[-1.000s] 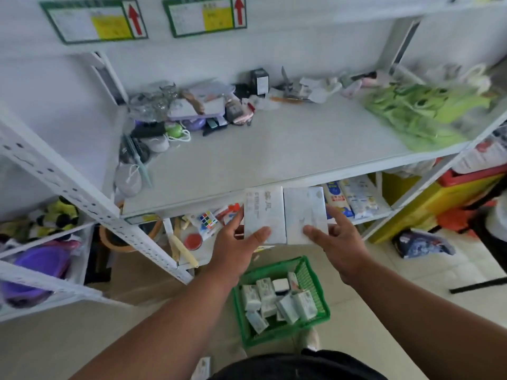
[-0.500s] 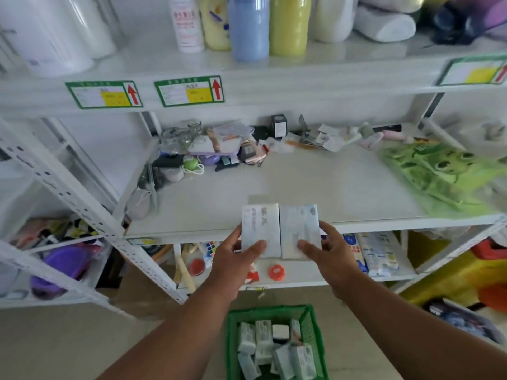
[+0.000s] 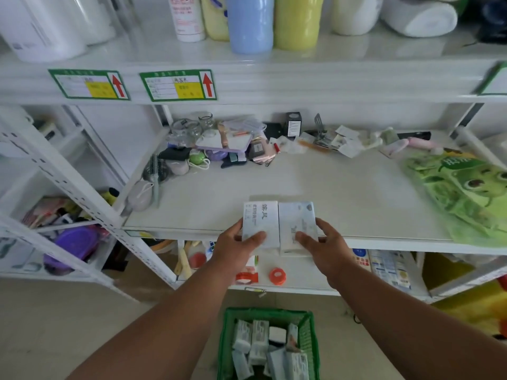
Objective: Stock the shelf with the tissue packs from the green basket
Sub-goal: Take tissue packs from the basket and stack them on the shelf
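My left hand (image 3: 236, 244) grips a white tissue pack (image 3: 260, 218) with dark print. My right hand (image 3: 326, 248) grips a second pale tissue pack (image 3: 297, 220) pressed against the first. Both packs hang side by side over the front edge of the middle white shelf (image 3: 315, 187). Below, on the floor, stands the green basket (image 3: 227, 341) with several more tissue packs (image 3: 259, 341) inside.
Small clutter, jars and a hairbrush (image 3: 156, 165) crowd the shelf's back and left. A green printed bag (image 3: 466, 193) lies at its right end. Bottles (image 3: 251, 23) stand on the shelf above. The lower shelf holds an orange roll (image 3: 277, 275) and packets. A slanted white upright (image 3: 82, 204) stands left.
Both hands have carried the two packs up and forward to the middle shelf's front edge. The view has tilted upward, bringing in the top shelf.
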